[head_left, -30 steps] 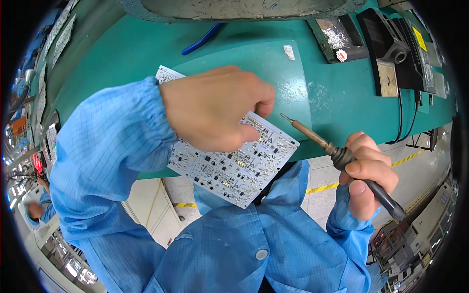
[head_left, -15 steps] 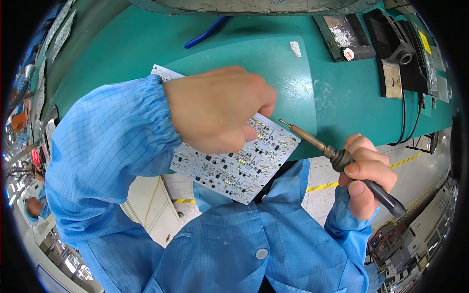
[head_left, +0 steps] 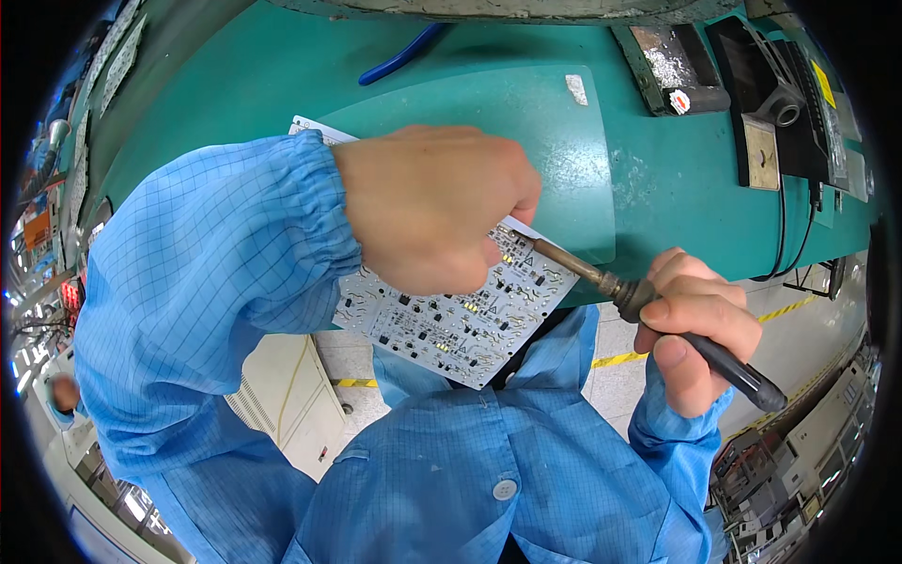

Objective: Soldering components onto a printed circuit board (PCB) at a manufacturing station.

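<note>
A white circuit board [head_left: 442, 329] crowded with small parts lies at a slant over the near edge of the green bench mat. My left hand [head_left: 437, 207] hovers across the board's upper part, back of the hand up and fingers curled closed; whatever is between thumb and fingertips is hidden. In my right hand [head_left: 700, 324] is a soldering iron [head_left: 587, 270], gripped round its dark handle at the right of the board. Its tip reaches over the board's upper right edge, close to my left fingertips; whether it touches a joint I cannot tell.
Blue-handled pliers [head_left: 404, 56] lie at the back of the green mat [head_left: 235, 94]. A black soldering-iron stand [head_left: 761, 103] with a sponge tray [head_left: 759, 150] and cables stands at the right, beside a dark metal box [head_left: 667, 66]. Tiled floor [head_left: 615, 338] shows below the bench edge.
The soldering iron has moved left, its tip now over the board instead of beyond its edge. My left hand has shifted slightly right.
</note>
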Demonstrator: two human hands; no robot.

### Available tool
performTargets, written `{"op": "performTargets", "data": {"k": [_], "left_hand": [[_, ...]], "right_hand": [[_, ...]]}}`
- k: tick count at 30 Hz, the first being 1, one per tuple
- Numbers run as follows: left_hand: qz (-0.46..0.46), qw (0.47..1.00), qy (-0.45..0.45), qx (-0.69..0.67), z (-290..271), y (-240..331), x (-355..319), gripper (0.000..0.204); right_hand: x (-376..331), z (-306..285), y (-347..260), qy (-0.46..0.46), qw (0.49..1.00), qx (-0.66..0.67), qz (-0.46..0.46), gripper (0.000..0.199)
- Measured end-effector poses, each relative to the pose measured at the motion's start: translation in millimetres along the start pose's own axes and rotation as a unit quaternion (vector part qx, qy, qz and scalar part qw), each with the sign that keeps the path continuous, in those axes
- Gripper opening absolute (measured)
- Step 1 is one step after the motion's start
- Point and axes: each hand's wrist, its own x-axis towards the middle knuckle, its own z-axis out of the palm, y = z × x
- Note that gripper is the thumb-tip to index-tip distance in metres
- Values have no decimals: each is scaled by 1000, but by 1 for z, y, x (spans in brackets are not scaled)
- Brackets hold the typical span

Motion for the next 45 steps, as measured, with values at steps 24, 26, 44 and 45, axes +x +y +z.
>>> {"op": "performTargets", "data": {"k": [24, 26, 44, 45], "left_hand": [[47, 998, 38, 14, 7, -5, 3, 22], [47, 998, 38, 14, 7, -5, 3, 21], [18, 999, 42, 9, 6, -1, 7, 23], [13, 999, 34, 4, 5, 0, 7, 24]], "right_hand": [[9, -4, 5, -40, 999, -13, 31, 23], [10, -4, 6, -37, 999, -10, 31, 23], [17, -6, 15, -48, 998, 3, 35, 22], [17, -5, 15, -48, 998, 0, 32, 22]]}}
